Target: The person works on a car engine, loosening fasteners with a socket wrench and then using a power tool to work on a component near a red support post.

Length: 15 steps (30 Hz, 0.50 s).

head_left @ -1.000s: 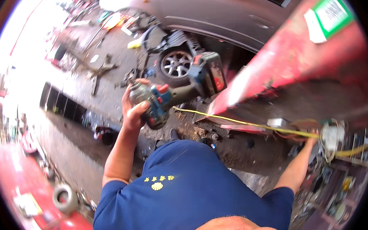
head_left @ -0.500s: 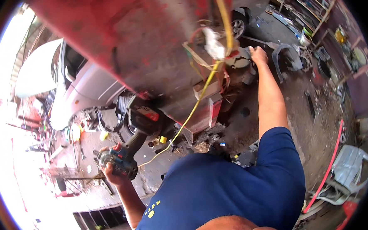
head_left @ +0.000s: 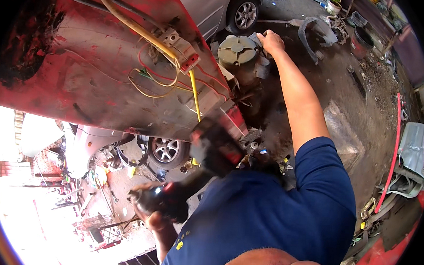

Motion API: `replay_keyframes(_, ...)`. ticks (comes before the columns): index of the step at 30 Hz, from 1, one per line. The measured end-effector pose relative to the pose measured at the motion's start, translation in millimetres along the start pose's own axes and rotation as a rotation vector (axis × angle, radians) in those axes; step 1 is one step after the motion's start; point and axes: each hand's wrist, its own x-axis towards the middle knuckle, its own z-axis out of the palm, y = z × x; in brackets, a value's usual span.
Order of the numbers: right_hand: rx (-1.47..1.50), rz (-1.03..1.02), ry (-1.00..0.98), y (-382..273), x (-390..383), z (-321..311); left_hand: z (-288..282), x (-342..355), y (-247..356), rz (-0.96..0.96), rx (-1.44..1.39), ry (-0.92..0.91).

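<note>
My left hand point(head_left: 152, 216) is clenched around a blurred cordless drill point(head_left: 198, 172), low beside the red panel point(head_left: 80, 77). My right hand point(head_left: 270, 40) rests on the grey fan housing point(head_left: 238, 50); its fingers are partly hidden, so its grip is unclear.

Left hand point(head_left: 152, 215) gripping power drill point(head_left: 190, 179), drill looking blurry, battery end pointing up toward red metal panel point(head_left: 81, 68). Right hand point(head_left: 270, 40) reaching far out, resting on grey round fan part point(head_left: 238, 50). Yellow cable point(head_left: 131, 25) and thin red and yellow wires point(head_left: 152, 76) hanging across red panel. Blue shirt point(head_left: 265, 217) filling bottom. Silver car wheel point(head_left: 165, 150) showing under panel. Another wheel point(head_left: 245, 13) sitting up top.
</note>
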Motion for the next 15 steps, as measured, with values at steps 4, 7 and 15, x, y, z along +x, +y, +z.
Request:
replay_keyframes(4,-0.027,-0.002,-0.08,-2.6,6.8,-2.6,54.5,36.8,-13.4,-0.08,0.335,-0.151)
replay_keyframes(7,-0.048,-0.055,-0.082,-5.1,4.9,-7.0,80.3,60.4,-38.6,0.101,0.418,-0.265)
replay_keyframes(15,0.019,-0.133,-0.079,8.9,9.3,-10.1,199.0,102.8,-81.9,0.258,0.8,-0.527)
